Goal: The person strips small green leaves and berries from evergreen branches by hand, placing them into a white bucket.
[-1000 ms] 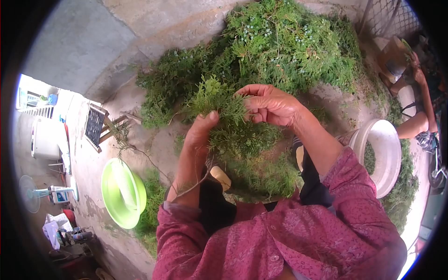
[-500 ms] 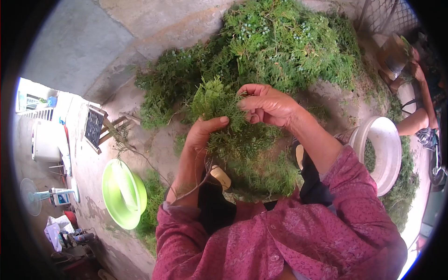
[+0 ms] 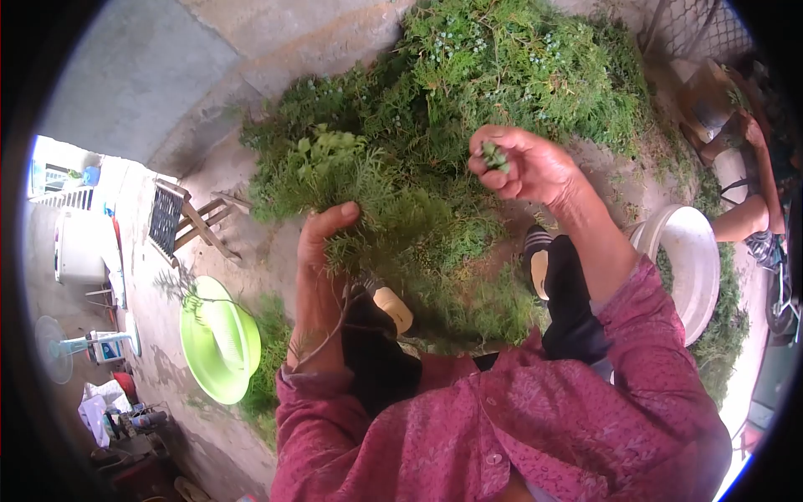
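My left hand [image 3: 324, 234] is closed round a leafy evergreen branch [image 3: 368, 180], its thumb lying across the sprays and most of its fingers hidden by the foliage. The bare stem of this branch runs back along my forearm. Up and to the right, my right hand [image 3: 531, 167] pinches a small cluster of green berries or sprig tips [image 3: 493, 156] between thumb and curled fingers. Behind both hands lies a large heap of evergreen cuttings [image 3: 535, 71] dotted with pale bluish berries. More cuttings [image 3: 468, 301] are on the ground between my shoes.
A lime-green basin [image 3: 196, 360] stands at the left beside a small wooden stool [image 3: 188, 222]. On the right is a white bucket [image 3: 698, 276] with greenery in it. Another person's arm [image 3: 761, 176] shows at the far right. A fan [image 3: 54, 350] stands far left.
My right hand has pulled away from the branch, up and to the right, with a small green cluster in its fingers. My left hand has shifted left with the branch.
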The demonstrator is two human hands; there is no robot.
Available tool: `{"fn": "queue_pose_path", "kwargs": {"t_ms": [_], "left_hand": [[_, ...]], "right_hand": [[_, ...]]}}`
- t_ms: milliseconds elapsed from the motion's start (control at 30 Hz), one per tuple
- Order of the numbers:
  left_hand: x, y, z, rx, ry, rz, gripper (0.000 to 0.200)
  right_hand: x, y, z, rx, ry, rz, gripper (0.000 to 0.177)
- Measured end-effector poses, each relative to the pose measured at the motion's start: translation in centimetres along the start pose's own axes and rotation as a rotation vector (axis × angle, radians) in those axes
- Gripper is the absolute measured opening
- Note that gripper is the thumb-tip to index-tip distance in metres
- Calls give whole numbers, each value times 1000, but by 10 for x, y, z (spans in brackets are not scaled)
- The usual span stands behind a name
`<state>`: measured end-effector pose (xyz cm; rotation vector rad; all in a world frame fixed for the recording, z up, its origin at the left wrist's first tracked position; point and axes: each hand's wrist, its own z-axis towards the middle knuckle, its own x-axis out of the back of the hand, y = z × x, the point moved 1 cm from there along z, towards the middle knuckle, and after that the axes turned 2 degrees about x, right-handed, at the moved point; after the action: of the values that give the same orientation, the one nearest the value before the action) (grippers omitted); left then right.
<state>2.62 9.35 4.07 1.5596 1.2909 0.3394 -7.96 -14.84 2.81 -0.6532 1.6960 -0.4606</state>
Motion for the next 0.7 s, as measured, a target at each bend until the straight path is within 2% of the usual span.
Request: {"fn": "queue_pose_path", "kwargs": {"t_ms": [33,300,367,467,533,600,700], "left_hand": [[1,1,2,-14,-18,-10,32],[4,-3,7,-50,-6,-19,30],[-3,-3,2,-72,14,-64,30],[-6,3,-1,-77,-6,-8,31],[2,4,4,41,-125,-59,53],[2,4,3,51,-113,-70,50],[2,2,6,89,-128,-100,46]], "right_hand": [[-5,5,3,-64,8,5,13],[-7,19,19,-49,-10,-226,15],[-7,22,22,-96,56,-346,19],[-4,41,29,-186,-21,-284,21],[-11,43,26,-221,-10,-302,22],[-10,47,29,-258,-1,-319,23],[-5,51,35,-153,-120,-352,26]]}}
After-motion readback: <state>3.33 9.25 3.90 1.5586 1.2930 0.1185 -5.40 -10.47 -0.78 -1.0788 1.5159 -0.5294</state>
